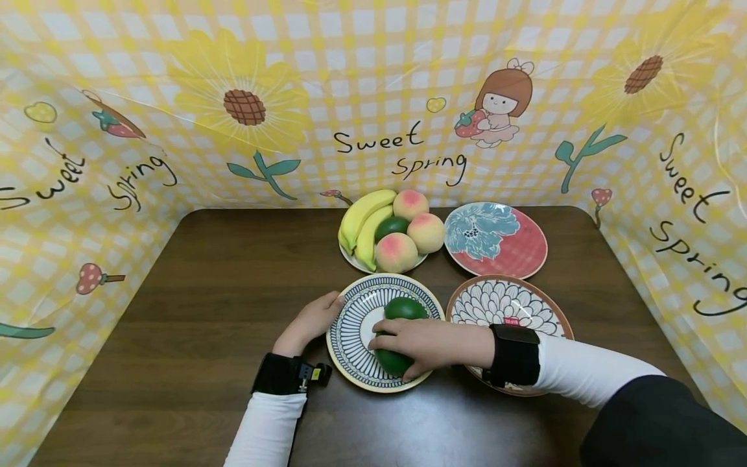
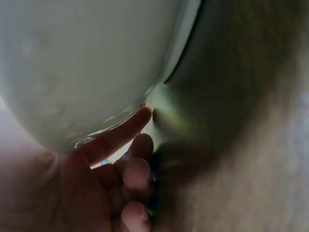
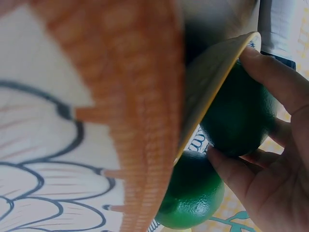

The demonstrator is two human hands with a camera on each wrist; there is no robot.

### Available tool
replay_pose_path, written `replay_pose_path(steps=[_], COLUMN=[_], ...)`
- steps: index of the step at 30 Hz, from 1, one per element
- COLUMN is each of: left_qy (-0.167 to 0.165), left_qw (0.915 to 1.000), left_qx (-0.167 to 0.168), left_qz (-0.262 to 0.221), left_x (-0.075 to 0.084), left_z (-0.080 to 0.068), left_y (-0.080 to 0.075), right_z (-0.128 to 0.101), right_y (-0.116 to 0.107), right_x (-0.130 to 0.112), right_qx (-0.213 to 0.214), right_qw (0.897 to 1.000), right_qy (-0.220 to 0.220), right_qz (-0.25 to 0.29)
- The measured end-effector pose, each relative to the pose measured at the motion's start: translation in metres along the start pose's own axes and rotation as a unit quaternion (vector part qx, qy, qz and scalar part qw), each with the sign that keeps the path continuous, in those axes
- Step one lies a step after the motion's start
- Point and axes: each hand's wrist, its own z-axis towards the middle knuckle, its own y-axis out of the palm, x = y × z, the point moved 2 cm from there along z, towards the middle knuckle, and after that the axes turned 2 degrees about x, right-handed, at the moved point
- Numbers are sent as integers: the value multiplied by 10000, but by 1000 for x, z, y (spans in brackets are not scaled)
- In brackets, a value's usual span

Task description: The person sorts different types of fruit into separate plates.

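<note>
A white plate with a blue-black ray pattern [image 1: 354, 337] lies in the middle of the table, two dark green avocados on it. Its left rim is held by my left hand [image 1: 312, 321]; the left wrist view shows fingers [image 2: 137, 174] beside the plate's pale underside [image 2: 96, 63]. My right hand [image 1: 434, 340] reaches across from the right and grips the nearer avocado [image 1: 390, 364], its thumb and fingers spread around the fruit. Just behind it sits the other avocado [image 1: 404, 307], also visible below the gripped one in the right wrist view.
Behind the patterned plate, a fruit plate [image 1: 354, 263] holds bananas [image 1: 366, 217], peaches [image 1: 397, 253] and another avocado [image 1: 391, 227]. To the right are a red plate with a blue flower [image 1: 525, 246] and a brown-rimmed petal plate [image 1: 478, 298], partly under my right forearm. Yellow checked cloth [image 1: 373, 78] surrounds the table.
</note>
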Motion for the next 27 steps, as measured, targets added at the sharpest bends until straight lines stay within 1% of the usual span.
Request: replay_pose_path(steps=[13,22,27], left_qy=[50,-10,-16], left_qw=[9999,9999,10000], left_qx=[81,45,29], left_qz=[69,97,92], left_x=[2,3,2], left_z=[0,-1,-1], left_y=[-1,-1,0], right_z=[0,0,0], right_y=[1,2,2], right_x=[1,0,-1], right_qx=[-62,-80,-137], right_qw=[9997,9995,9995], right_qy=[-148,-139,-57], right_qz=[-158,-283,-277])
